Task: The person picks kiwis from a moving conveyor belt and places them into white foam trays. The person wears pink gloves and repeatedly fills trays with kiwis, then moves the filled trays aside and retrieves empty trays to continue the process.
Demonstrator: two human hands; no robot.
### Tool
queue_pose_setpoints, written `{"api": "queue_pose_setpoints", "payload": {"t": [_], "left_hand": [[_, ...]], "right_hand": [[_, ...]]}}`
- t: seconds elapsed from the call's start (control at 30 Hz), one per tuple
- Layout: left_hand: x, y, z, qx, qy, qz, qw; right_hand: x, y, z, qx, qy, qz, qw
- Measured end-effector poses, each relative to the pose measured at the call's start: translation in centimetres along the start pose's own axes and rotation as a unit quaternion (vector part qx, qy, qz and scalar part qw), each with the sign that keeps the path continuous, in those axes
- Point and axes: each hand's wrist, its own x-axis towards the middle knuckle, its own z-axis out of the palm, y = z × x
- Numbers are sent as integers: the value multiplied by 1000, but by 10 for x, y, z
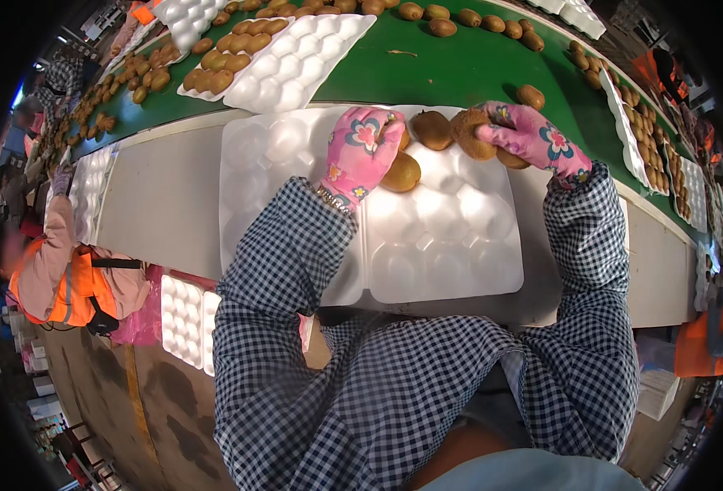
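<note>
A white moulded fruit tray (pixel 444 270) lies unfolded before me, with a crease between its halves. My left hand (pixel 364 147), in a pink flower-print glove, is curled around a kiwifruit (pixel 405 140) mostly hidden by the fingers, over the right half's back corner. Just below it, another kiwifruit (pixel 402 173) sits in a hollow. A darker kiwifruit (pixel 433 130) rests in the back row between my hands. My right hand (pixel 536 138), gloved alike, grips a brown fuzzy kiwifruit (pixel 473 134) at the tray's back right. Beneath that hand, one more kiwifruit (pixel 512 161) shows partly.
Behind the tray runs a green conveyor belt (pixel 392 73) bearing loose kiwifruit (pixel 442 27). A part-filled tray (pixel 300 58) stands at its near edge. Filled trays (pixel 635 135) line the right. A co-worker in an orange vest (pixel 82 282) is at left, near stacked trays (pixel 182 322).
</note>
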Motion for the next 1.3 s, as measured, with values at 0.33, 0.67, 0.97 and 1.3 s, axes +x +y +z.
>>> {"api": "queue_pose_setpoints", "payload": {"t": [0.33, 0.67, 0.97, 1.3], "left_hand": [[-20, 27, 2, 124, -181, 136, 966], [-40, 18, 8, 102, -263, 118, 952], [-55, 14, -1, 103, -263, 72, 956], [-90, 25, -26, 71, -182, -17, 981]], "right_hand": [[5, 40, 80, 71, 186, -7, 980], [-52, 53, 90, 385, 72, -15, 920], [-18, 62, 133, 138, 307, -248, 908], [-33, 53, 148, -180, 263, -210, 924]]}}
